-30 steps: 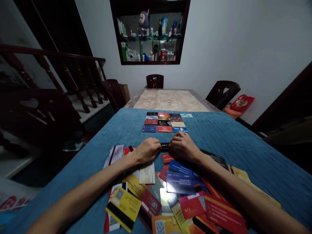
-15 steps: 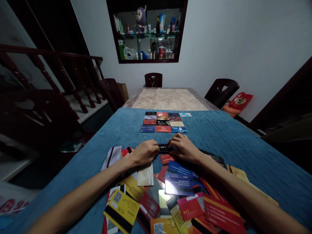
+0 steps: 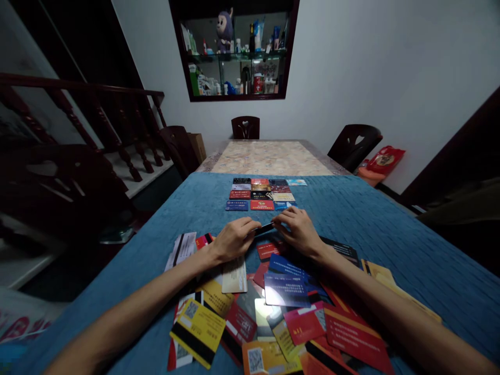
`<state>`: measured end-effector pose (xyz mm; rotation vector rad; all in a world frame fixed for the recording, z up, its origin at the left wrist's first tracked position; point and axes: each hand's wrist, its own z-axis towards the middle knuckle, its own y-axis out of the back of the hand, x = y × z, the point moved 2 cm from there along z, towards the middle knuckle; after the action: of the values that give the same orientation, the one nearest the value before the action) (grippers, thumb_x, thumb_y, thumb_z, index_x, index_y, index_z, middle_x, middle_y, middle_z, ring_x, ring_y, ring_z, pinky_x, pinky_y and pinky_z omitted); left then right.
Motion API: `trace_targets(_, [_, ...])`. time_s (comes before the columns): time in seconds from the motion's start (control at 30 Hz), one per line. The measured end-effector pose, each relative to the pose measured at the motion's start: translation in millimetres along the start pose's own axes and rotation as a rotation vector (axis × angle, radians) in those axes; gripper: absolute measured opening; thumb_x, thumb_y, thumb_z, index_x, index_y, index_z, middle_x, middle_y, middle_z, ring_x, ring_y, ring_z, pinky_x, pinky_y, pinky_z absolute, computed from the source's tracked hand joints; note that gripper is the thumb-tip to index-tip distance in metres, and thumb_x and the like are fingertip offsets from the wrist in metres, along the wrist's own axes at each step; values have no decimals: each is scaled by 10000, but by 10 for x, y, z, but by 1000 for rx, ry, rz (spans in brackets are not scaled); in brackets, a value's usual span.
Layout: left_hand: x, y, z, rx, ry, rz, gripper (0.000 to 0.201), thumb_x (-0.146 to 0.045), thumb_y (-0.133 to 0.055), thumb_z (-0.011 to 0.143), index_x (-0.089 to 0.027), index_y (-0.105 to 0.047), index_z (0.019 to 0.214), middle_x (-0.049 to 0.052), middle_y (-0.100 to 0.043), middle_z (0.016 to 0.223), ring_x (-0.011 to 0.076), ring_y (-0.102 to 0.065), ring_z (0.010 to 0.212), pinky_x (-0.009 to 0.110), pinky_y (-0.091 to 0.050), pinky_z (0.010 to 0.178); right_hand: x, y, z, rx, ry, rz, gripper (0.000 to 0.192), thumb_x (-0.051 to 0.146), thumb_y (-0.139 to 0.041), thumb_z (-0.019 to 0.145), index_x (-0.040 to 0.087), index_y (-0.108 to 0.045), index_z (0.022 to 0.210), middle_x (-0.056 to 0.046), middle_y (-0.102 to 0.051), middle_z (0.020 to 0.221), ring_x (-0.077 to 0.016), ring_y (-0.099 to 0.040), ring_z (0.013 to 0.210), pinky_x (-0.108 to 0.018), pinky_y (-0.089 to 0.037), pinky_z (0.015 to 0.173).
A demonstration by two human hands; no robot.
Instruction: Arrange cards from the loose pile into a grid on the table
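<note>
Across the blue cloth of the tabletop (image 3: 371,229), items listed largest first; loose heap of cards (image 3: 273,307) at the near edge, overlapping at all angles, yellow, red, blue and grey faces mixed; grid of cards (image 3: 262,195) at mid-table, far of the hands, laid in tidy rows with edges touching or nearly so; bare patterned table surface (image 3: 269,156) beyond the cloth, dark chairs around it.

Change noted: the black card (image 3: 264,228), half a second ago flat on the cloth between the hands, is now lifted clear and tilted, its right end higher; judged to be picked out of the heap and on its way toward the grid, not yet set down.

Left hand (image 3: 233,240): forearm coming in from the near left, palm down, fingers curled, narrow grip pinching the card's left end between thumb and fingertips.

Right hand (image 3: 297,233): forearm from the near right, wrist low over the heap, fingers bent, narrow grip pinching the card's right end; both hands hold the one card just above the cloth, between heap and grid.
</note>
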<state>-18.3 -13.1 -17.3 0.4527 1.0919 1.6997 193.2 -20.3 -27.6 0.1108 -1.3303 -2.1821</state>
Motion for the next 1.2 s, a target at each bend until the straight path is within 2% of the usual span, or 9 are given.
trace_targets(0.17, [-77,39,10,-12,10,52,233,-111,-422,933,-163,-632,1019,37,-553,833,121,-528,683,224,-456,643,51,15,8,-14,-24,133,312,221,-553,905,235,-607,1212,-52,-726,955,-240,-578,984,-386,-385,872])
trace_targets(0.37, [-59,23,1,-46,95,1,189,-89,-453,906,-164,-619,956,30,-569,822,133,-566,728,239,-478,689,276,57,-10,82,-8,116,308,360,-635,859,198,-605,1119,-94,-701,1083,-268,-535,1046,-429,-365,919])
trace_targets(0.5, [-122,-26,1,-34,116,-54,226,-65,-462,883,-168,-598,1031,52,-625,898,163,-609,823,275,-505,765,471,59,-37,206,39,74,478,487,-664,829,165,-590,1174,-147,-680,1130,-315,-496,1092,-471,-353,928])
trace_targets(0.63, [-174,-54,11,-47,146,-147,179,-110,-483,901,-170,-588,1033,66,-658,957,180,-628,889,306,-522,829,520,29,-47,252,23,132,449,416,-674,833,175,-575,1199,-140,-677,1151,-303,-501,1094,-460,-356,921])
trace_targets(0.77, [-173,-74,11,-37,144,-238,271,-87,-515,868,-181,-560,1118,77,-674,1057,196,-637,969,325,-527,887,468,-18,-43,232,-7,158,320,259,-632,850,193,-590,1161,-108,-683,1117,-261,-525,1057,-426,-361,907])
trace_targets(0.9, [-153,-90,0,-16,112,-235,327,-72,-497,863,-179,-536,1169,91,-660,1124,203,-626,1026,335,-519,926,429,-58,-41,207,-33,138,261,184,-592,868,200,-606,1128,-98,-685,1081,-249,-536,1036,-398,-366,874])
trace_targets(1.07, [-122,-79,-3,2,64,-181,266,-75,-455,893,-163,-546,1127,92,-646,1050,197,-610,979,334,-521,896,383,-64,-37,178,-48,130,299,137,-564,866,198,-620,1154,-95,-698,1069,-247,-555,1025,-392,-364,868])
trace_targets(1.2, [-57,-23,3,-75,110,-81,243,-77,-431,900,-172,-558,1084,86,-599,1013,207,-576,971,349,-515,883,322,-32,-25,109,-66,134,316,126,-532,883,216,-642,1165,-86,-709,1035,-231,-578,984,-387,-374,871])
